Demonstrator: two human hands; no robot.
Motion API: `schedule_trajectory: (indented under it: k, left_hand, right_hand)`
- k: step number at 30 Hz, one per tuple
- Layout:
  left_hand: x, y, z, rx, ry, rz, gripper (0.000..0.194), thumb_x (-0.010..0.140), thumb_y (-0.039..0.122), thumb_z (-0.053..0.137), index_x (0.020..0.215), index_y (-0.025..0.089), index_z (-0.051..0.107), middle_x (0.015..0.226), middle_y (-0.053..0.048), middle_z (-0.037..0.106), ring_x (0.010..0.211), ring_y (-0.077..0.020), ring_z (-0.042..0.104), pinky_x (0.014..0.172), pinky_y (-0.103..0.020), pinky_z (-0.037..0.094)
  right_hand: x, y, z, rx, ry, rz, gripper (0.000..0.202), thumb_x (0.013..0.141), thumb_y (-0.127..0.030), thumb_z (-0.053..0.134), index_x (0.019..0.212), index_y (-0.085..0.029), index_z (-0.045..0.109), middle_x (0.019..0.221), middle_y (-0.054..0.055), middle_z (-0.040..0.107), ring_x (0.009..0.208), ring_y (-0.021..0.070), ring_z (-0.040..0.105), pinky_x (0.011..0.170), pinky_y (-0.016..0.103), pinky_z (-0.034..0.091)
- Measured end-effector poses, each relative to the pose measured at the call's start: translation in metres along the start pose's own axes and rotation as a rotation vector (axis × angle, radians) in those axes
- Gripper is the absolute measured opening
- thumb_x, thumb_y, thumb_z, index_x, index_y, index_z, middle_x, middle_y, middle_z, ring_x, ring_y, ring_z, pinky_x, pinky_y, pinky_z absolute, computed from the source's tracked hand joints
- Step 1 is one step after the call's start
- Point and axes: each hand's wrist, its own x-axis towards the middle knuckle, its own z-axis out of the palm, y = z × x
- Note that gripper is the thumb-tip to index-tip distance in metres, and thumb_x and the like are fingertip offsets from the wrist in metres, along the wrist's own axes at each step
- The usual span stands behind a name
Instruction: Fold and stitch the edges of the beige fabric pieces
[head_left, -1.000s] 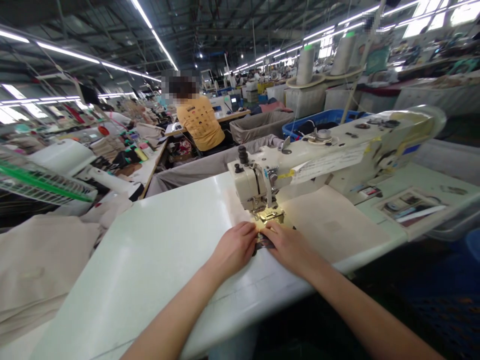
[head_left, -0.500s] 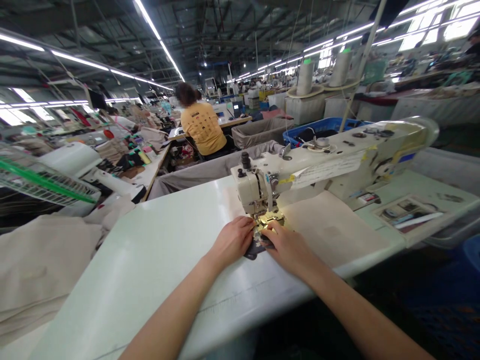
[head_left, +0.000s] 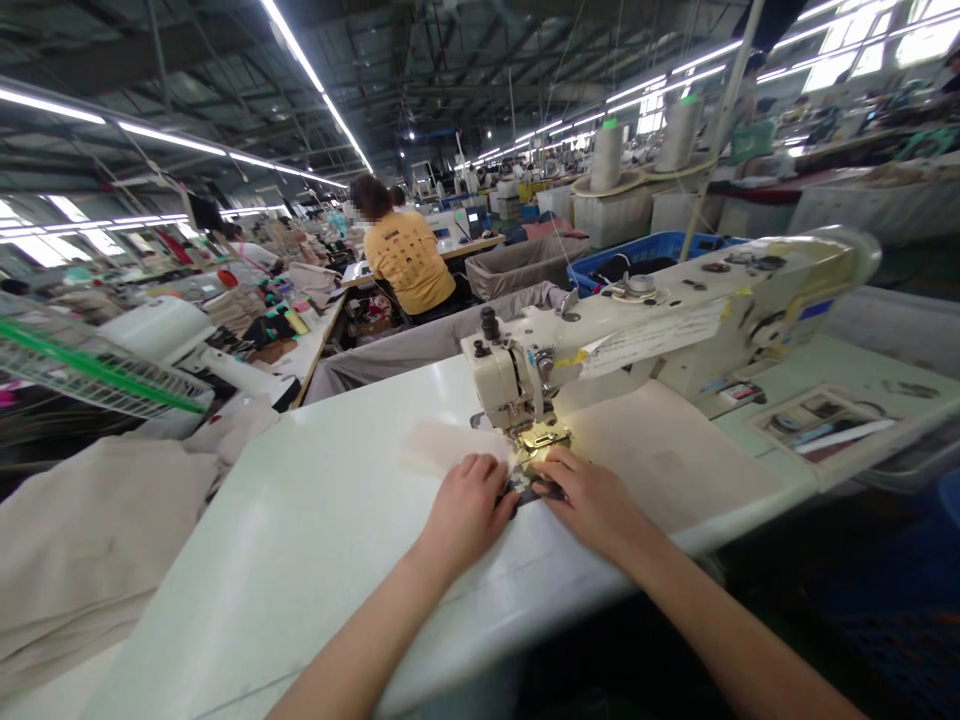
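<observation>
My left hand (head_left: 469, 505) is closed at the near edge of a blurred beige fabric piece (head_left: 442, 445), just left of the needle area of a sewing machine (head_left: 499, 375). Its fingers bend down and its thumb points toward the machine plate. My right hand (head_left: 592, 500) is closed in a pinch at the left edge of a larger beige fabric panel (head_left: 667, 450), beside the gold metal attachment (head_left: 544, 438). The fingers hide what lies between their tips. A grey patterned patch (head_left: 525, 480) shows between my hands.
The pale green table (head_left: 330, 500) stretches around the machine. Stacked beige fabric (head_left: 97, 540) lies at the left, near a wire rack with a green edge (head_left: 112, 365). Behind stand a grey cloth bin (head_left: 397, 340) and a blue basket (head_left: 585, 275). A person in a yellow shirt (head_left: 409, 260) sits farther back.
My left hand has drawn slightly left and down from the needle area. The beige fabric piece now shows beyond its fingers, blurred by motion. My right hand has shifted slightly right.
</observation>
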Motion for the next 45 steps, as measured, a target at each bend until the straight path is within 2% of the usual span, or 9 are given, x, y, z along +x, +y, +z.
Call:
schedule_trajectory:
  k: [4,8,13,19,27,34,38,45]
  left_hand:
    - [-0.018,0.033,-0.002,-0.054,-0.044,0.097,0.023,0.093,0.029,0.06,0.113,0.016,0.061,0.111,-0.01,0.064,0.104,-0.0285,0.057,0.09,-0.046,0.052]
    - [-0.021,0.043,-0.002,-0.037,-0.039,0.112,0.018,0.094,0.026,0.058,0.109,0.017,0.061,0.108,-0.008,0.064,0.102,-0.0283,0.057,0.091,-0.048,0.052]
    - [-0.02,0.035,0.0,-0.087,-0.029,0.133,0.019,0.095,0.024,0.057,0.112,0.016,0.06,0.107,-0.009,0.064,0.103,-0.027,0.058,0.091,-0.044,0.054]
    - [-0.026,0.024,0.013,-0.112,0.073,0.238,0.038,0.097,0.025,0.052,0.132,0.012,0.053,0.136,-0.015,0.058,0.132,-0.0313,0.05,0.11,-0.047,0.048]
    - [-0.002,0.001,0.011,-0.141,0.072,0.223,0.03,0.099,0.03,0.049,0.121,0.015,0.062,0.127,-0.015,0.065,0.12,-0.0289,0.06,0.104,-0.046,0.053]
    - [0.024,-0.02,0.008,-0.199,0.072,0.222,0.024,0.098,0.025,0.048,0.114,0.018,0.065,0.12,-0.012,0.067,0.117,-0.0255,0.062,0.104,-0.042,0.052]
    - [0.03,-0.028,0.008,-0.183,0.079,0.213,0.023,0.096,0.024,0.05,0.111,0.018,0.066,0.121,-0.012,0.067,0.115,-0.0253,0.063,0.102,-0.042,0.053]
    - [0.027,-0.029,0.013,-0.171,0.153,0.216,0.028,0.097,0.026,0.05,0.12,0.015,0.064,0.127,-0.013,0.066,0.121,-0.0262,0.061,0.106,-0.042,0.051]
  right_hand:
    - [-0.014,-0.001,0.0,0.07,0.015,-0.062,0.028,0.091,-0.013,0.062,0.119,-0.019,0.063,0.121,0.007,0.065,0.104,0.0223,0.065,0.088,0.032,0.053]
    - [-0.022,-0.006,0.001,0.022,-0.037,-0.072,0.03,0.088,-0.009,0.061,0.116,-0.019,0.065,0.125,0.009,0.065,0.109,0.0244,0.064,0.089,0.034,0.055]
    - [-0.026,-0.008,0.003,-0.098,-0.095,-0.065,0.028,0.09,-0.011,0.061,0.117,-0.017,0.065,0.127,0.011,0.064,0.111,0.027,0.064,0.091,0.038,0.056]
    - [-0.027,-0.009,0.003,-0.154,-0.134,-0.061,0.025,0.09,-0.012,0.062,0.115,-0.017,0.065,0.127,0.012,0.063,0.111,0.0281,0.063,0.088,0.039,0.056]
    - [0.004,-0.011,-0.004,-0.143,-0.17,-0.015,0.023,0.097,-0.015,0.055,0.118,-0.019,0.063,0.122,0.008,0.063,0.107,0.0229,0.062,0.086,0.032,0.052]
    - [0.028,-0.009,-0.003,-0.201,-0.168,0.006,0.018,0.098,-0.016,0.055,0.113,-0.019,0.064,0.117,0.008,0.064,0.101,0.0225,0.063,0.082,0.031,0.05]
    - [0.025,-0.009,-0.005,-0.191,-0.147,0.005,0.015,0.1,-0.021,0.055,0.109,-0.019,0.065,0.115,0.007,0.065,0.099,0.0224,0.064,0.081,0.03,0.05]
    - [0.003,-0.016,-0.002,-0.111,-0.131,0.025,0.017,0.099,-0.024,0.058,0.113,-0.02,0.066,0.118,0.007,0.064,0.096,0.0213,0.066,0.08,0.03,0.052]
